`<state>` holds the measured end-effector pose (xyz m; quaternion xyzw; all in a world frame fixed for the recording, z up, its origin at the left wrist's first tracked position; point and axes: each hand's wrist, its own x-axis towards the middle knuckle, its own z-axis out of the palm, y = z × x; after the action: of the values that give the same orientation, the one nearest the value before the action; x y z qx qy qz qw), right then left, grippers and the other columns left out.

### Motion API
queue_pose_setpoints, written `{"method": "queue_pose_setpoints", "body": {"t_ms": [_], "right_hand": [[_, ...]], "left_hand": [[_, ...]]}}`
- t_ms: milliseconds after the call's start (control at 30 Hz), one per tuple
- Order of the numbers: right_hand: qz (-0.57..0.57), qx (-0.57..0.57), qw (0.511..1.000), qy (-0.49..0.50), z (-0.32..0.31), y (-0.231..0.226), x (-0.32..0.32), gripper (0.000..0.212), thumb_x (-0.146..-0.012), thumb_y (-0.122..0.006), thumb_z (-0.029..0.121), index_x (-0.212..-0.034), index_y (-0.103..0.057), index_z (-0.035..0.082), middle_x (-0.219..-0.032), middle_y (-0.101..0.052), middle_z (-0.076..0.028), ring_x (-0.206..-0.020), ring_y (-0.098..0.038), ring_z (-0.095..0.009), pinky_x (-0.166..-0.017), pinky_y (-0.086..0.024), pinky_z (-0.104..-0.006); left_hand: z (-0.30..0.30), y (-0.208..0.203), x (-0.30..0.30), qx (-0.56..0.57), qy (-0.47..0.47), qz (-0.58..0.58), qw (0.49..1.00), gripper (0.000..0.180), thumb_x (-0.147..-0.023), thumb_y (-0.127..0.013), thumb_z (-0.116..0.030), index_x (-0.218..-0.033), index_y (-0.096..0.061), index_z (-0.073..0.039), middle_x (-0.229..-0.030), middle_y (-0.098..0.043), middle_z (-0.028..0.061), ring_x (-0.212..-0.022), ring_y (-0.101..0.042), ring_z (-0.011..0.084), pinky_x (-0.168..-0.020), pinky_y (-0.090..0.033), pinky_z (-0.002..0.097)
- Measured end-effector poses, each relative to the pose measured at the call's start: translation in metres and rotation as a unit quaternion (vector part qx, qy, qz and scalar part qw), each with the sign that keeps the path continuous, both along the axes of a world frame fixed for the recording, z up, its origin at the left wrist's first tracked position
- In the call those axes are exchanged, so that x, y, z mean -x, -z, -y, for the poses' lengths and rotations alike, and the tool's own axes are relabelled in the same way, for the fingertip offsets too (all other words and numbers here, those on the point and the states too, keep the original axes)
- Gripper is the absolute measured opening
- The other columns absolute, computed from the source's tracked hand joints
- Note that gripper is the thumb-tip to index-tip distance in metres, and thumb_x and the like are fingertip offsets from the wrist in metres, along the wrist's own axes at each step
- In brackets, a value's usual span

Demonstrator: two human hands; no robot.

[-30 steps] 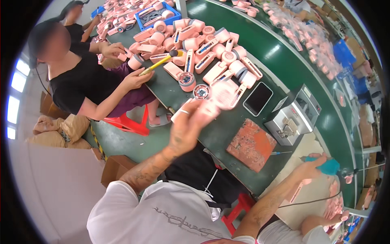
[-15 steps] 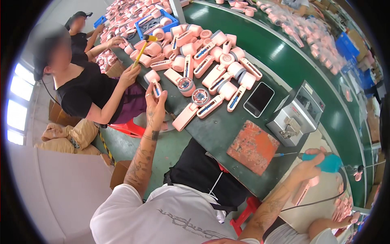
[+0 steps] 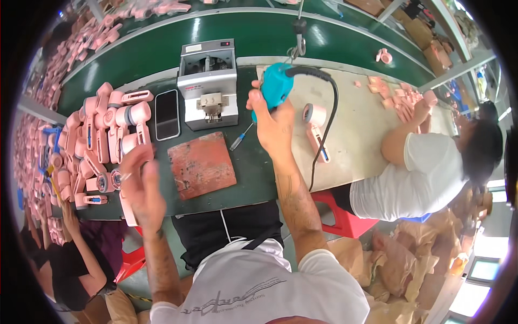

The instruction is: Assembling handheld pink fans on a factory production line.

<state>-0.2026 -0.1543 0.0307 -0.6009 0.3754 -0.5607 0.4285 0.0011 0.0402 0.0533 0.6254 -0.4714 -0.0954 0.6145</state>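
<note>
My right hand (image 3: 276, 127) is wrapped round a teal corded electric screwdriver (image 3: 278, 85), raised over the bench. A hook above and a black cable join the tool at its top. My left hand (image 3: 143, 189) is smeared by motion beside the near right edge of a heap of pink handheld fan bodies (image 3: 97, 137). Its fingers look bent, but whether anything is in them cannot be made out. Just below that hand, a pink handle (image 3: 128, 211) shows at the bench edge. Between my hands lies a worn reddish pad (image 3: 202, 164).
Behind the pad stand a grey screw feeder (image 3: 210, 86) and a phone (image 3: 167, 114). A small screwdriver (image 3: 236, 141) lies beside the pad. One pink fan (image 3: 317, 141) rests on the beige board at right. Co-workers sit on both sides; a green conveyor (image 3: 145, 51) runs behind.
The view has swung to the right. My left hand has drawn away from the fan it was touching at the heap's near end. The electric screwdriver remains in my right hand.
</note>
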Motion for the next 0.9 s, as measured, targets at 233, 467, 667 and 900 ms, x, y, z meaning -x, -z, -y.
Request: {"method": "queue_pose_setpoints", "body": {"t_ms": [233, 467, 667, 900], "right_hand": [[0.025, -0.002, 0.995, 0.093, -0.084, -0.012, 0.095, 0.038, -0.101, -0.066, 0.026, -0.123, -0.063, -0.005, -0.087, -0.067, -0.006, -0.079, -0.061, -0.012, -0.067, -0.048, -0.0269], [0.03, -0.024, 0.988, 0.151, -0.12, -0.031, 0.131, 0.035, -0.088, -0.069, 0.006, -0.12, -0.065, -0.008, -0.088, -0.068, -0.007, -0.075, -0.057, -0.01, -0.066, -0.044, -0.0236], [-0.004, -0.027, 0.991, 0.132, -0.122, -0.028, 0.128, 0.051, -0.092, -0.071, 0.032, -0.122, -0.063, -0.008, -0.086, -0.067, -0.008, -0.077, -0.061, -0.014, -0.066, -0.046, -0.0261], [0.044, -0.091, 0.995, -0.006, -0.12, -0.026, 0.092, 0.078, -0.095, -0.068, 0.06, -0.127, -0.056, -0.011, -0.083, -0.061, -0.009, -0.075, -0.061, -0.02, -0.069, -0.05, -0.0335]], "left_hand": [[0.16, 0.01, 0.125, -0.17, 0.275, 0.153, 0.934, 0.037, -0.094, -0.073, -0.041, -0.098, -0.071, -0.005, -0.094, -0.072, 0.0147, -0.09, -0.071, 0.0301, -0.078, -0.055, 0.0413], [0.197, 0.033, 0.215, -0.328, 0.28, 0.268, 0.861, 0.061, -0.085, -0.064, -0.067, -0.108, -0.077, -0.011, -0.105, -0.075, 0.0125, -0.1, -0.07, 0.03, -0.091, -0.052, 0.0422], [0.179, 0.043, 0.182, -0.223, 0.262, 0.119, 0.932, 0.037, -0.09, -0.069, -0.042, -0.098, -0.072, -0.007, -0.102, -0.073, 0.0141, -0.096, -0.068, 0.0348, -0.084, -0.054, 0.0473], [0.08, 0.016, 0.083, -0.098, 0.236, 0.192, 0.947, 0.024, -0.088, -0.077, -0.02, -0.105, -0.067, -0.006, -0.094, -0.065, 0.0097, -0.086, -0.065, 0.0342, -0.073, -0.054, 0.0447]]}}
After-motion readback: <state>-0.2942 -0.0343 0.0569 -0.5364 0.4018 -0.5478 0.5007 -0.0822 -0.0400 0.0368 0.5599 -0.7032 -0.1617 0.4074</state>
